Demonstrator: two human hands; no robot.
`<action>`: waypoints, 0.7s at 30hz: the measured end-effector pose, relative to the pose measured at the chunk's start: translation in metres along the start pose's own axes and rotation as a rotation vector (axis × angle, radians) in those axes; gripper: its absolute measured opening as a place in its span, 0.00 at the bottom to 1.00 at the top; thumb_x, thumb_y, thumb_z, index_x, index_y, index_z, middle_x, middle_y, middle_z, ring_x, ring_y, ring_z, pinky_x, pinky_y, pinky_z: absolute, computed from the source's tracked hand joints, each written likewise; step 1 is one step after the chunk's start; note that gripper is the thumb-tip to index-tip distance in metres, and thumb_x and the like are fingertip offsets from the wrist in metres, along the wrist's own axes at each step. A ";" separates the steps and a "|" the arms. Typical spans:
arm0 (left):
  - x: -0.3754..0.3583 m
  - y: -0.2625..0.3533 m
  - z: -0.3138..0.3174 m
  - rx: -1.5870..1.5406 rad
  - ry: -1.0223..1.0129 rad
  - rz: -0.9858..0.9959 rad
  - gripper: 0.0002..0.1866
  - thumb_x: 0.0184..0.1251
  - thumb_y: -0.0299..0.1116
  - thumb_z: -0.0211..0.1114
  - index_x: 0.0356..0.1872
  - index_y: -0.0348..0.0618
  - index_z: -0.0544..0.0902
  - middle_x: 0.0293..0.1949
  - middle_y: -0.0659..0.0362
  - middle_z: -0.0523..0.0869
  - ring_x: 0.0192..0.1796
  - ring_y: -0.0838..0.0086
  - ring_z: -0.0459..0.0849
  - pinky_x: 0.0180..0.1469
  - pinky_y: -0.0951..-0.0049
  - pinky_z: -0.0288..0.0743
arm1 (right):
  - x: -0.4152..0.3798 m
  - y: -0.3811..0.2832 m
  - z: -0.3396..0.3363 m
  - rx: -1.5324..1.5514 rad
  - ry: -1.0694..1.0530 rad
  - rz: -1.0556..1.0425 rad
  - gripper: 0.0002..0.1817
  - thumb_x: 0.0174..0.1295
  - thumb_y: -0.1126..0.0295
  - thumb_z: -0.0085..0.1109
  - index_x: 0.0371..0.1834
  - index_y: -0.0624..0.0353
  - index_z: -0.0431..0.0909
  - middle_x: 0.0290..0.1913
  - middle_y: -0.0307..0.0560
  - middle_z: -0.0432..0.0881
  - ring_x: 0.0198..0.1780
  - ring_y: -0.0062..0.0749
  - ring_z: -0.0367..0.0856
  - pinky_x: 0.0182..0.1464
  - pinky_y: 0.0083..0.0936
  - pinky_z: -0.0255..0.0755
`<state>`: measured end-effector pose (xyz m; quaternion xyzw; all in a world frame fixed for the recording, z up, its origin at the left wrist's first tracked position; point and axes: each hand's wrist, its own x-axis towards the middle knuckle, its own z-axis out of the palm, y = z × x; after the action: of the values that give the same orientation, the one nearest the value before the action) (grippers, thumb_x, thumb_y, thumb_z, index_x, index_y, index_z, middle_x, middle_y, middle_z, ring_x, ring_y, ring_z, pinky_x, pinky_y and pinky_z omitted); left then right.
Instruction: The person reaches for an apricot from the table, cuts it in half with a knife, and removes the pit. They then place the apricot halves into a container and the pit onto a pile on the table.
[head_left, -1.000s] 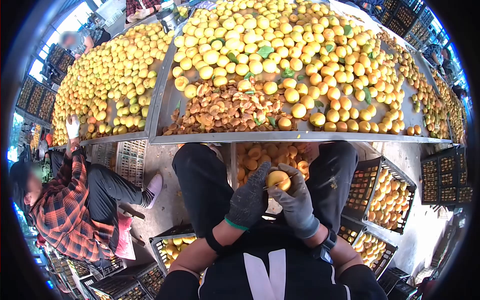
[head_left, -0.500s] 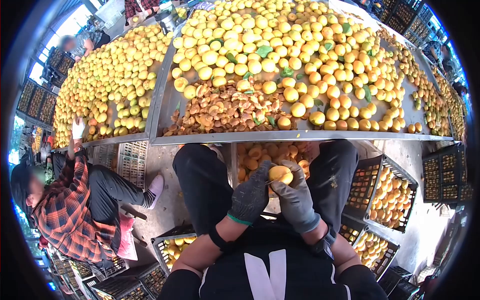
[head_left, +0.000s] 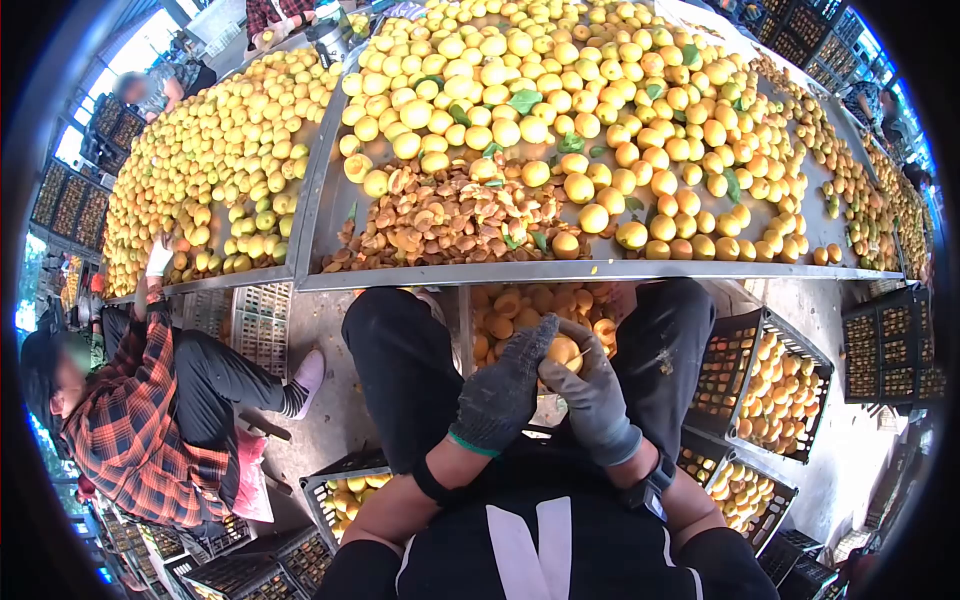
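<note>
Fruit [head_left: 567,352], between hands | right hand [head_left: 592,395], clamped on fruit | left hand [head_left: 500,392], alongside fruit, closure indeterminate | desk [head_left: 480,275], beyond both

Gloved hands [head_left: 540,390] hold a yellow-orange fruit [head_left: 565,352] above a fruit-filled crate [head_left: 490,325].

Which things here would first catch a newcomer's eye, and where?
First, probably, the mass of round yellow fruit across the silver metal table. Then the heap of brown pieces near its front edge, and, below, the dark-gloved left hand and grey-gloved right hand meeting at one yellow fruit.
</note>
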<state>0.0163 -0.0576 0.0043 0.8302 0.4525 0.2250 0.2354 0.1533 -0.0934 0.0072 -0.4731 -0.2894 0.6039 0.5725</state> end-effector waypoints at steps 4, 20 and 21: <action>-0.001 0.000 -0.003 -0.117 -0.026 -0.019 0.31 0.61 0.28 0.60 0.68 0.53 0.69 0.55 0.46 0.81 0.40 0.52 0.86 0.40 0.60 0.80 | -0.008 -0.002 0.006 -0.199 0.006 -0.050 0.31 0.60 0.70 0.67 0.64 0.64 0.63 0.54 0.44 0.75 0.52 0.23 0.75 0.57 0.22 0.71; 0.002 -0.011 0.007 -0.417 -0.118 -0.077 0.32 0.61 0.31 0.64 0.69 0.51 0.67 0.58 0.47 0.79 0.56 0.53 0.81 0.55 0.62 0.77 | -0.006 0.014 0.004 -0.196 0.000 -0.244 0.36 0.61 0.75 0.61 0.71 0.68 0.55 0.58 0.48 0.72 0.58 0.28 0.73 0.61 0.24 0.68; 0.002 -0.011 0.009 -0.404 -0.116 -0.094 0.32 0.61 0.30 0.64 0.69 0.51 0.67 0.58 0.47 0.79 0.56 0.53 0.81 0.55 0.62 0.77 | -0.005 0.014 0.003 -0.222 0.001 -0.231 0.36 0.62 0.76 0.60 0.72 0.68 0.55 0.58 0.48 0.72 0.58 0.27 0.72 0.61 0.24 0.68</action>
<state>0.0152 -0.0524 -0.0090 0.7558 0.4220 0.2519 0.4327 0.1439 -0.1003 -0.0030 -0.4973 -0.4064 0.4981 0.5826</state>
